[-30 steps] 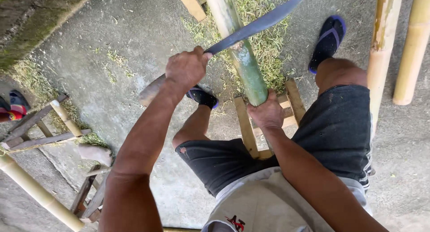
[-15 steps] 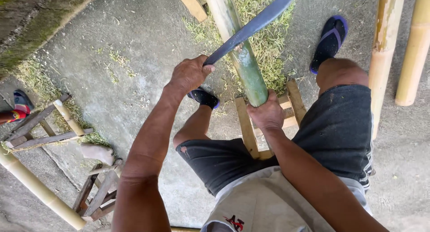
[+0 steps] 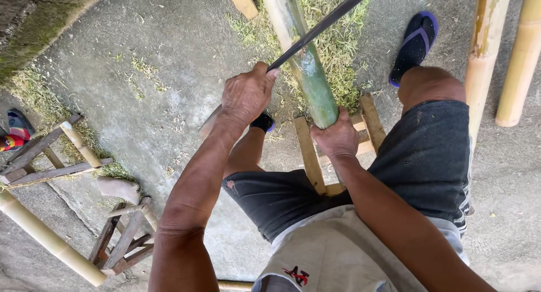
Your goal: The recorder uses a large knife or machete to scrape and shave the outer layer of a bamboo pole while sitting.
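Note:
A green bamboo pole (image 3: 301, 55) runs from the top of the view down to a small wooden stool (image 3: 309, 151) between my knees. My right hand (image 3: 338, 137) grips the pole's near end against the stool. My left hand (image 3: 247, 94) is closed around the handle of a long dark machete (image 3: 327, 22). Its blade crosses the pole at a slant, edge against the green skin. Pale shavings (image 3: 344, 49) lie on the concrete around the pole.
Two yellow bamboo poles (image 3: 484, 49) stand at the right. A blue sandal (image 3: 414, 44) is on my right foot. Low wooden frames (image 3: 51, 154) and another bamboo pole (image 3: 48, 238) lie at the left. A stone (image 3: 118, 187) rests beside them.
My left hand has drawn the machete toward me along the pole, and the blade now lies at a steeper angle. My right hand has stayed on the pole's end.

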